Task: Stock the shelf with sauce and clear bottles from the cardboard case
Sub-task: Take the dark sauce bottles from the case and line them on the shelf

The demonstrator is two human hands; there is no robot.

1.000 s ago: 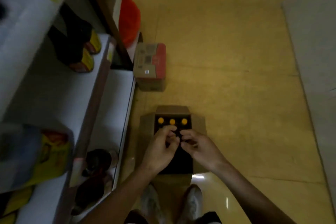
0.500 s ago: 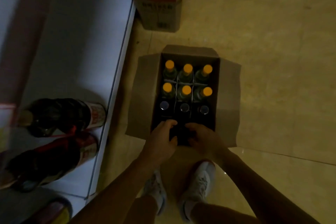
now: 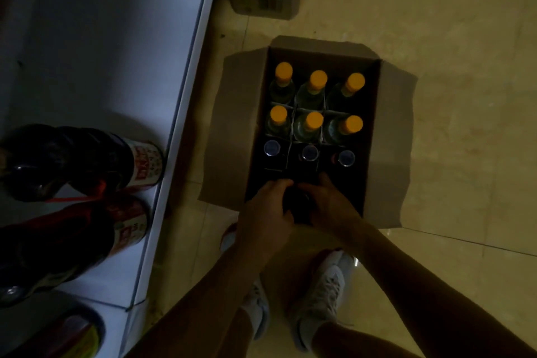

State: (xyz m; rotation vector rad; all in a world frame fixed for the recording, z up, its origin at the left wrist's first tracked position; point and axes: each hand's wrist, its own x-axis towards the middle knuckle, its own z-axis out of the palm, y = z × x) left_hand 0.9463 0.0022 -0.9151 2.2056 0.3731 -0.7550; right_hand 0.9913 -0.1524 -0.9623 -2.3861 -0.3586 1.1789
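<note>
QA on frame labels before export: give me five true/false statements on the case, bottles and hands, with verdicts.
1. Six orange-capped clear bottles stand in the cardboard case. True.
2. The case's flaps are shut. False: they are folded open.
3. The left hand and right hand both grip a dark bottle in the case's near row. True.
4. The orange-capped bottles fill the row nearest the person. False: they fill the two far rows, and the blue-capped dark bottles come next.
5. Dark sauce bottles stand on the white shelf left of the case. True.
</note>
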